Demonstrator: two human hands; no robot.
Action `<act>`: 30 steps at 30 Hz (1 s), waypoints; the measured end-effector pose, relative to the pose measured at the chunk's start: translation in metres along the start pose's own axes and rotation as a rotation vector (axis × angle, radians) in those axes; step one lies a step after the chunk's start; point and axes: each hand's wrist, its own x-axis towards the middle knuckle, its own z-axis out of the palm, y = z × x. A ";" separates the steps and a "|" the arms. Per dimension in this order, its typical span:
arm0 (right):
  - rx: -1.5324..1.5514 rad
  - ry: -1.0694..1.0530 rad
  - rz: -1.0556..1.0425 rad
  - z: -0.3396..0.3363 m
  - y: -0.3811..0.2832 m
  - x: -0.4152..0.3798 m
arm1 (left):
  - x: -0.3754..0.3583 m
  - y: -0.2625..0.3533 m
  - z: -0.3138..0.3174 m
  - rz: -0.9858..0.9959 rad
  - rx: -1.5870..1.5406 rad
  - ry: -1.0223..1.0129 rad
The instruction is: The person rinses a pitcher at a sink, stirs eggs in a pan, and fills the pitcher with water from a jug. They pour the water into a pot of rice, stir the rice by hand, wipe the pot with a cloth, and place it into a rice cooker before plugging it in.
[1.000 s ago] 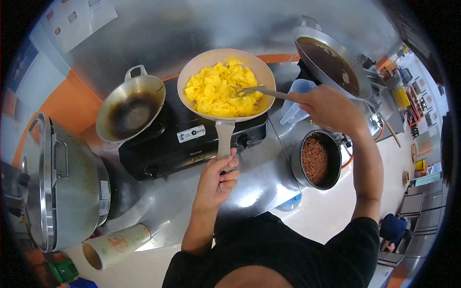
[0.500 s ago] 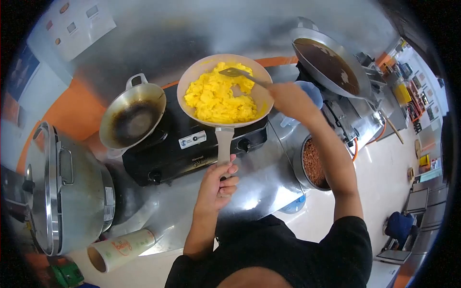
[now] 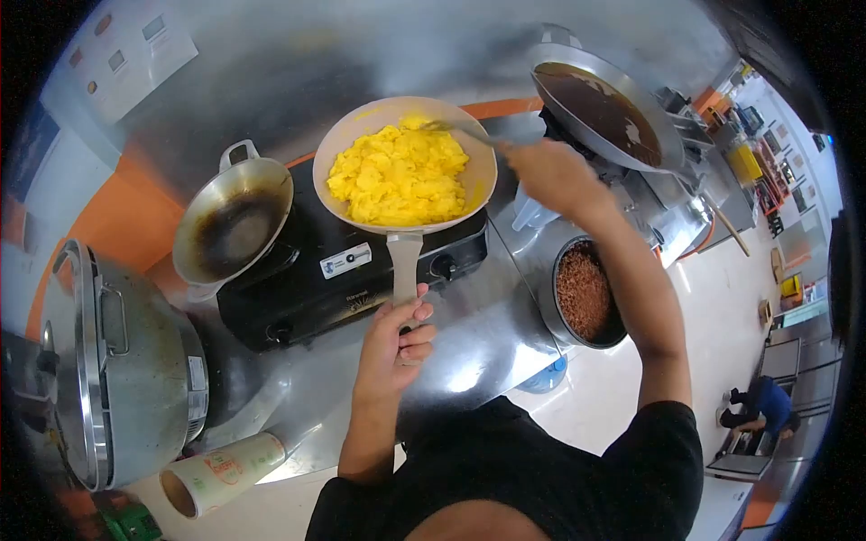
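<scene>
The yellow, egg-like food [image 3: 397, 176] now lies as one closer mass in the pale pan [image 3: 483, 173], covering the bare gap that showed half a second ago; this suggests it has just been pushed together. The spatula [image 3: 475, 134] has its blurred blade at the food's far edge, its handle gripped in the curled fingers of the right hand [image 3: 557, 178]. The left hand [image 3: 388, 352] has its fingers wrapped around the pan handle [image 3: 405, 263]. The pan sits over the black stove [image 3: 257, 311], right of a stained pan [image 3: 253, 225] and left of a pot [image 3: 549, 311] of reddish-brown grains [image 3: 582, 293].
</scene>
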 end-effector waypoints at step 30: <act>0.032 -0.041 -0.004 0.054 -0.026 0.034 | -0.003 0.012 -0.001 -0.043 -0.007 0.001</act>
